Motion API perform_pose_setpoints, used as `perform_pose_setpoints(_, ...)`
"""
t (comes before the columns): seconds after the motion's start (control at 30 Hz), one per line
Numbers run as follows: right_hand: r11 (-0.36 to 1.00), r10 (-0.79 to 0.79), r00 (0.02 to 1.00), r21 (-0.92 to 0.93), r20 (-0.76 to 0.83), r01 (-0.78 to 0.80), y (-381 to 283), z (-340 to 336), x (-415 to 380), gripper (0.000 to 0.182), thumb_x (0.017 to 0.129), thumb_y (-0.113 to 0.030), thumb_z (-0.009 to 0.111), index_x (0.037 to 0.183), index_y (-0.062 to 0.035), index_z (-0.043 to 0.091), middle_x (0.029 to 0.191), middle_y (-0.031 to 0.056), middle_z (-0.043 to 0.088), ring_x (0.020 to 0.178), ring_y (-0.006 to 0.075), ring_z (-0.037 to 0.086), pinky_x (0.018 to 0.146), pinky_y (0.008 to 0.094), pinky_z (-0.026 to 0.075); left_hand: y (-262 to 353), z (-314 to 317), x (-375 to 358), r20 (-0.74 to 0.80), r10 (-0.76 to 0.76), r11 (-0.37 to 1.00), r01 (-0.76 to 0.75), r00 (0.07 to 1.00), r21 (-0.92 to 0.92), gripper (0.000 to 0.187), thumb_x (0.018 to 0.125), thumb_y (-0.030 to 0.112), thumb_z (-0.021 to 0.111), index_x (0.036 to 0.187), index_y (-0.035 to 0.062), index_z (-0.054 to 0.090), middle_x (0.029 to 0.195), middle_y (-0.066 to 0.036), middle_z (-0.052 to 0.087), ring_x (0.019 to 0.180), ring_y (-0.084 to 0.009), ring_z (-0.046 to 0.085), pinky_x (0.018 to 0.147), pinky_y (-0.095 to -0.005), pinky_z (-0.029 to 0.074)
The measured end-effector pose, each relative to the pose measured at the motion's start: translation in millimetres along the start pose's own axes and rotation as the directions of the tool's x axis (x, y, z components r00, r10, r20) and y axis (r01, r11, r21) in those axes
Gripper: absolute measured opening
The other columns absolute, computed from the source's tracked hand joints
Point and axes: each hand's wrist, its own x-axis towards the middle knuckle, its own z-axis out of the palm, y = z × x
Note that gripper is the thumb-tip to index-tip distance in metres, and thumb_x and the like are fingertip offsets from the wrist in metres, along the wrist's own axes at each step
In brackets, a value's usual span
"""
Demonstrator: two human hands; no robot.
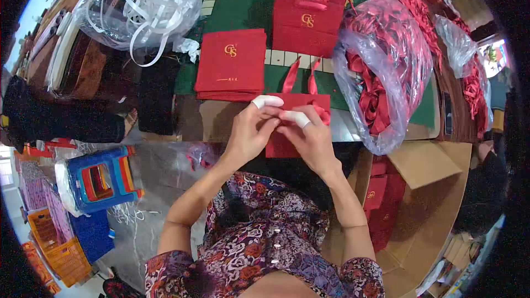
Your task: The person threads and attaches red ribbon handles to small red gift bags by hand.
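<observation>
A red paper bag lies at the table's front edge in front of me, partly covered by my hands. Two red ribbon ends stick up past its far edge, and more red ribbon shows beside my right fingers. My left hand and my right hand meet over the bag, fingertips pinched closely together on the red ribbon. White covers wrap a finger on each hand. The exact spot between the fingertips is hidden. Just left of the bag is a stack of flat red bags with gold lettering.
Farther back stands a red bag filled with ribbons. A clear plastic bag of red ribbons sits to the right, one with white straps to the left. Below right, an open cardboard box holds red bags; a blue stool stands left.
</observation>
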Motion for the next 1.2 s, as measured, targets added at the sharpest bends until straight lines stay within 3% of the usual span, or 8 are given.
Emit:
perform_pose_setpoints(0.17,0.997,-0.012,0.999,-0.073,-0.030,0.010,11.2,0.3,-4.8,0.023,0.083,-0.010,0.076,0.104,-0.0068,0.069,0.091,0.0099,0.064,0.082,0.0294,0.068,0.069,0.0391,0.054,-4.7,4.2,-2.8,-0.003,-0.002,0.998,0.003,1.000,0.061,0.033,0.091,-0.009,0.060,0.123,-0.0036,0.054,0.116,-0.011,0.062,0.102,-0.0159,0.067,0.091,-0.0283,0.053)
perform_pose_setpoints(0.27,0.984,0.040,0.998,-0.169,-0.052,-0.049,14.6,1.0,-4.5,0.019,0.082,-0.008,0.076,0.099,-0.0060,0.069,0.088,0.0100,0.063,0.077,0.0290,0.067,0.067,0.0394,0.054,4.2,8.5,-2.5,0.021,0.098,0.922,-0.099,0.995,0.373,0.038,0.088,-0.006,0.063,0.125,-0.0028,0.054,0.116,-0.014,0.062,0.103,-0.0246,0.068,0.091,-0.0317,0.053)
perform_pose_setpoints(0.33,0.983,0.095,0.991,-0.146,-0.093,-0.108,19.6,2.8,-5.2,0.018,0.081,-0.005,0.076,0.097,-0.0044,0.068,0.086,0.0102,0.063,0.074,0.0276,0.067,0.064,0.0368,0.054,0.5,9.9,-1.2,-0.026,0.386,0.638,-0.247,0.922,0.729,0.041,0.086,-0.002,0.066,0.126,-0.0018,0.055,0.120,-0.018,0.060,0.106,-0.0356,0.064,0.092,-0.0384,0.053)
perform_pose_setpoints(0.43,0.980,0.105,0.977,-0.147,-0.187,-0.133,21.9,4.0,-3.5,0.015,0.081,-0.001,0.077,0.092,-0.0021,0.066,0.084,0.0100,0.062,0.067,0.0225,0.065,0.058,0.0325,0.052,-5.0,17.8,3.6,-0.046,0.334,0.534,-0.149,0.941,0.832,0.042,0.087,0.005,0.067,0.127,-0.0027,0.056,0.126,-0.020,0.056,0.112,-0.0409,0.057,0.095,-0.0448,0.050)
perform_pose_setpoints(0.57,0.959,0.231,0.954,-0.121,-0.191,-0.256,24.8,3.9,-3.9,0.015,0.082,-0.003,0.077,0.093,-0.0017,0.067,0.083,0.0092,0.061,0.068,0.0192,0.064,0.060,0.0313,0.051,-8.4,21.0,16.8,0.047,0.293,0.440,-0.178,0.955,0.880,0.043,0.087,0.011,0.066,0.125,-0.0063,0.057,0.114,-0.018,0.056,0.102,-0.0360,0.056,0.085,-0.0447,0.049)
perform_pose_setpoints(0.63,0.965,0.212,0.952,-0.110,-0.219,-0.240,27.4,4.2,-3.1,0.014,0.082,-0.011,0.077,0.089,-0.0044,0.067,0.084,0.0105,0.063,0.073,0.0283,0.065,0.065,0.0376,0.053,-5.4,23.2,17.2,0.056,0.324,0.431,-0.201,0.944,0.880,0.042,0.085,0.013,0.069,0.121,-0.0056,0.059,0.112,-0.017,0.056,0.101,-0.0341,0.056,0.086,-0.0440,0.048)
perform_pose_setpoints(0.73,0.982,0.167,0.954,-0.047,-0.251,-0.184,24.6,8.3,-0.9,0.014,0.082,-0.010,0.077,0.089,-0.0040,0.068,0.083,0.0108,0.064,0.073,0.0281,0.066,0.067,0.0384,0.052,0.6,25.0,15.1,0.067,0.245,0.491,-0.184,0.967,0.851,0.041,0.085,0.012,0.070,0.121,-0.0018,0.058,0.113,-0.018,0.056,0.104,-0.0379,0.057,0.089,-0.0453,0.048)
perform_pose_setpoints(1.2,0.946,0.292,0.919,-0.065,-0.264,-0.319,7.4,8.7,-0.1,0.012,0.079,-0.008,0.077,0.084,-0.0028,0.067,0.080,0.0100,0.065,0.069,0.0232,0.067,0.064,0.0342,0.053,-1.5,25.3,13.3,0.009,0.405,0.637,-0.290,0.914,0.714,0.014,0.090,0.005,0.064,0.103,0.0034,0.067,0.099,-0.014,0.061,0.085,-0.0361,0.065,0.073,-0.0433,0.053)
